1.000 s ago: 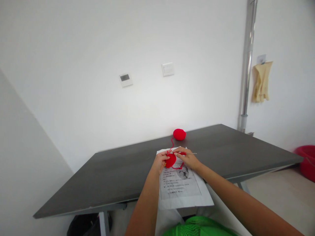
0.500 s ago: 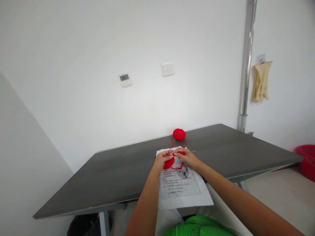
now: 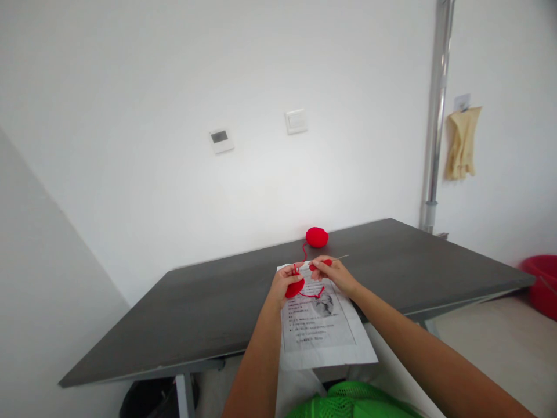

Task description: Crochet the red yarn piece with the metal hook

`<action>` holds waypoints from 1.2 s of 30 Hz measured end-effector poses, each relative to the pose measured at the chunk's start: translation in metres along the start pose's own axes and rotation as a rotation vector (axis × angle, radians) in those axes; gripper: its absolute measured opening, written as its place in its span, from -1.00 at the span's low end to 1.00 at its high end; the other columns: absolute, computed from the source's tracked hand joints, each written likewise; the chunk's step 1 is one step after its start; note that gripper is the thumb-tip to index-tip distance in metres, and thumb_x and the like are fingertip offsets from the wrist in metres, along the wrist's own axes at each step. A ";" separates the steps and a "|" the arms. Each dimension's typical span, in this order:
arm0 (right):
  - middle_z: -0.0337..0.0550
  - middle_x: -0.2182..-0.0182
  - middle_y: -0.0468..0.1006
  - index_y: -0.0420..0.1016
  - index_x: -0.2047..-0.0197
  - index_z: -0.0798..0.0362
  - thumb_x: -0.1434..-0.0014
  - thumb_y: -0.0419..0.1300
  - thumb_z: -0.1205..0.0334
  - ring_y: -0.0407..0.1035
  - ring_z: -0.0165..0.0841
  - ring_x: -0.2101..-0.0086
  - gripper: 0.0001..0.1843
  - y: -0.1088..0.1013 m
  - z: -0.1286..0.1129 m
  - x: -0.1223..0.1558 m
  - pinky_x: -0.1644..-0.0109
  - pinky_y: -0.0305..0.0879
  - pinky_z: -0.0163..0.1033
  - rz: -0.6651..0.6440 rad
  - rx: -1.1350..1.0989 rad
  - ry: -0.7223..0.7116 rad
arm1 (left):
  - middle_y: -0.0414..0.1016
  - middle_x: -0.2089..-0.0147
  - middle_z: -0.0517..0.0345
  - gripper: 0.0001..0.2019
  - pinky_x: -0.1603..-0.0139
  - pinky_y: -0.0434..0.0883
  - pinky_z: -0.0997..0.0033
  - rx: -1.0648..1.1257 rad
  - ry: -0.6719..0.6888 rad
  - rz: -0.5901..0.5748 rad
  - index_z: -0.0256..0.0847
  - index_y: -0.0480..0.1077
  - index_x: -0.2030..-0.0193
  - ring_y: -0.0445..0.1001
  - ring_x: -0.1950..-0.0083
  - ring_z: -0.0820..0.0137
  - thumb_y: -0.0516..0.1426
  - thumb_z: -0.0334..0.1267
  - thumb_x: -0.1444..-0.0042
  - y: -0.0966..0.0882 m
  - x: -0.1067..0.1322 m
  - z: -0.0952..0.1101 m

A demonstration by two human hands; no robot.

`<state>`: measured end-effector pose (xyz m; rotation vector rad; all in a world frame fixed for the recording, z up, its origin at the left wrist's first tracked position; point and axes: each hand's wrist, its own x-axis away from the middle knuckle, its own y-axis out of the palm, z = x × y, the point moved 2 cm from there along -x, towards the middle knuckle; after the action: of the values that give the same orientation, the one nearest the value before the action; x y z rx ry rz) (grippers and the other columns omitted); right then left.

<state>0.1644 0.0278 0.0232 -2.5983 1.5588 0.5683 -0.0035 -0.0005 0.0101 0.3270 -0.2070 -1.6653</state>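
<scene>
My left hand (image 3: 284, 283) is closed on a small round red crochet piece (image 3: 295, 287), held just above a printed sheet of paper (image 3: 322, 331). My right hand (image 3: 335, 274) pinches a thin metal crochet hook (image 3: 338, 259) with a red grip, its tip pointing right and slightly up. A red strand hangs in a loop between the two hands. Another strand runs from the piece back to a ball of red yarn (image 3: 317, 237) near the far edge of the dark grey table (image 3: 195, 313).
A green mesh basket (image 3: 352, 403) sits below the table's near edge. A metal pipe (image 3: 436, 116) and hanging pale gloves (image 3: 463, 142) are at the right wall. A red tub (image 3: 542, 284) stands on the floor at far right. A dark object lies under the table's left leg.
My hands have drawn apart: the right hand lifted the hook up and to the right, and the left hand shifted the red piece slightly left. The strand between them has lengthened.
</scene>
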 end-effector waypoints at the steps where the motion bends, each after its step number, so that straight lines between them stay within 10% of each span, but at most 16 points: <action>1: -0.19 0.60 0.55 0.48 0.39 0.08 0.00 0.28 -0.11 0.39 -0.39 0.56 -0.62 0.000 0.000 0.000 0.44 0.27 -0.27 0.005 -0.029 0.012 | 0.56 0.25 -0.01 -0.51 0.07 0.35 0.31 0.002 0.006 -0.007 -0.31 0.53 0.14 0.50 0.24 0.33 0.36 -0.38 0.35 0.000 0.000 0.000; 14: -0.21 0.54 0.57 0.54 0.47 0.11 0.21 0.45 0.16 0.37 -0.48 0.51 -0.74 -0.004 0.003 -0.001 0.40 0.26 -0.36 -0.005 -0.278 0.197 | 0.57 0.31 0.05 -0.53 0.13 0.33 0.38 -0.029 0.026 0.016 -0.30 0.54 0.16 0.48 0.30 0.39 0.35 -0.38 0.36 0.004 0.004 0.005; 36: -0.28 0.74 0.38 0.51 0.55 0.13 0.04 0.33 -0.05 0.11 -0.56 0.70 -0.62 -0.009 0.004 -0.007 0.61 -0.01 -0.37 0.050 -0.235 0.097 | 0.47 0.44 0.11 -0.49 0.37 0.23 0.48 0.045 -0.094 -0.145 -0.37 0.51 0.11 0.35 0.50 0.54 0.35 -0.35 0.34 0.004 0.005 0.002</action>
<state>0.1680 0.0387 0.0203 -2.8028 1.6851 0.6774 -0.0013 -0.0064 0.0125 0.3037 -0.2966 -1.8230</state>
